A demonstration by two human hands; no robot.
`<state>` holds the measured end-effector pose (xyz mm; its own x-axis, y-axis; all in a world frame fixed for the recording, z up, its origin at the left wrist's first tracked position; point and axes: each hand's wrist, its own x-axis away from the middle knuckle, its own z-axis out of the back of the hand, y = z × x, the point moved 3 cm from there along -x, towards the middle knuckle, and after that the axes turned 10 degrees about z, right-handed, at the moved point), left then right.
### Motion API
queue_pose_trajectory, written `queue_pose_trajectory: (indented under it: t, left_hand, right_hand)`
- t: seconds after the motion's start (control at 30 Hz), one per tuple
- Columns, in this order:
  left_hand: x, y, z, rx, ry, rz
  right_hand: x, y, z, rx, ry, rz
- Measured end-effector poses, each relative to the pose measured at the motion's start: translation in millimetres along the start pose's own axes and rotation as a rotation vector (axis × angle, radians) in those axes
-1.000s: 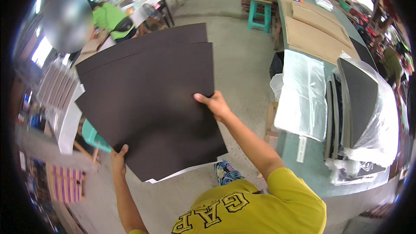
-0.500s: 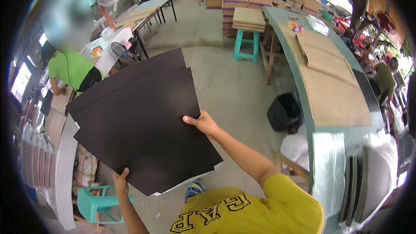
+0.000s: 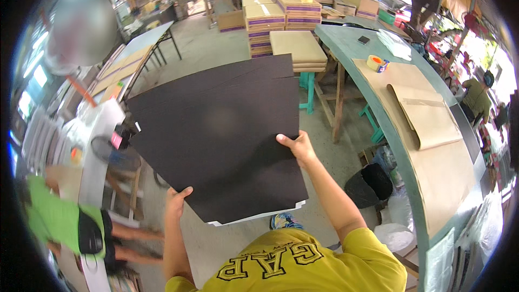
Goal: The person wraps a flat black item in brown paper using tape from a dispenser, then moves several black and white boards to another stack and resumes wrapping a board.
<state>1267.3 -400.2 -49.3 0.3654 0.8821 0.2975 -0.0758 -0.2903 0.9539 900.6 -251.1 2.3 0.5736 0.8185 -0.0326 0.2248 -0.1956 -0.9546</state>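
Note:
I hold a stack of large black sheets [image 3: 216, 135] flat in front of my chest, with a white edge showing along its near side. My left hand [image 3: 175, 201] grips the stack's near left corner. My right hand [image 3: 296, 146] grips its right edge, thumb on top. The sheets hide the floor beneath them.
A long green table [image 3: 401, 146] on my right carries brown paper sheets [image 3: 427, 124] and a tape roll [image 3: 376, 63]. A black bin [image 3: 369, 184] stands under it. Stacked cartons [image 3: 281, 19] and a stool lie ahead. A person in green [image 3: 59, 221] crouches at lower left by a white table [image 3: 97, 146].
My view has swung around to the right; the green table now runs along my right and the person in green has slid to lower left. Both hands keep their grip on the black sheets.

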Motion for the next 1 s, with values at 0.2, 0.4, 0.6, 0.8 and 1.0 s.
queue_pose_trajectory:
  t: [0.2, 0.4, 0.6, 0.8, 1.0]
  left_hand:
    - [-232.1, 43.5, -89.8, 0.085, -0.031, 0.043]
    - [-381.3, 133.5, -65.8, -0.048, 0.142, -0.002]
    - [-578.3, 193.6, -89.7, -0.012, 0.084, -0.144]
    - [-826.8, 350.4, -203.2, 0.100, 0.169, -0.149]
    - [-1028.8, 515.3, -376.3, 0.069, -0.313, -0.608]
  right_hand:
    - [-233.2, 40.0, 38.4, 0.116, 0.136, 0.151]
    - [-439.9, 18.2, -40.7, -0.003, -0.063, 0.002]
    - [-646.2, 29.8, -56.5, -0.019, -0.107, 0.176]
    - [-866.2, -70.1, -31.0, 0.049, 0.093, 0.455]
    - [-1014.6, -193.6, 41.3, 0.123, 0.358, 0.816]
